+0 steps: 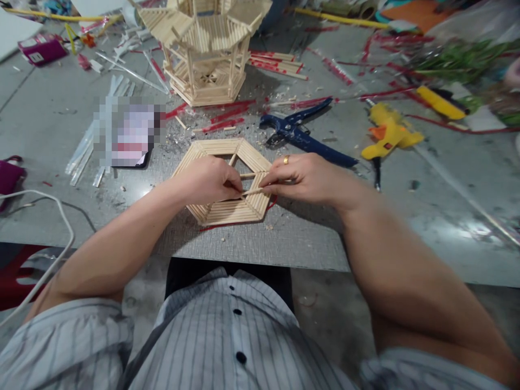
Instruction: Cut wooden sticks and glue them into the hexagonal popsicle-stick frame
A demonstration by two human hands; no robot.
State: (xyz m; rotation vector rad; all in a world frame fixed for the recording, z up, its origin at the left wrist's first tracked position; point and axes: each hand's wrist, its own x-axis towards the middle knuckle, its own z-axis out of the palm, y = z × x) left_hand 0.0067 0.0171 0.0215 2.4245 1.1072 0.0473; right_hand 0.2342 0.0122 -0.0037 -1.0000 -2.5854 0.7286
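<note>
A hexagonal frame (231, 212) built of thin wooden sticks lies flat near the table's front edge, with spokes crossing its open middle. Over that opening, a short wooden stick (252, 191) is pinched at both ends. My left hand (211, 181) holds its left end with closed fingertips. At the other end, my right hand (298, 176) grips it between thumb and fingers, a gold ring on one finger. Both hands are above the frame and partly cover it.
Behind the frame stands a wooden-stick pavilion model (205, 59). Blue pliers (304, 132) and a yellow glue gun (388, 132) lie to the right. A phone (136, 132) and clear glue sticks (83, 143) are on the left. Red wrapper scraps litter the table (317, 216).
</note>
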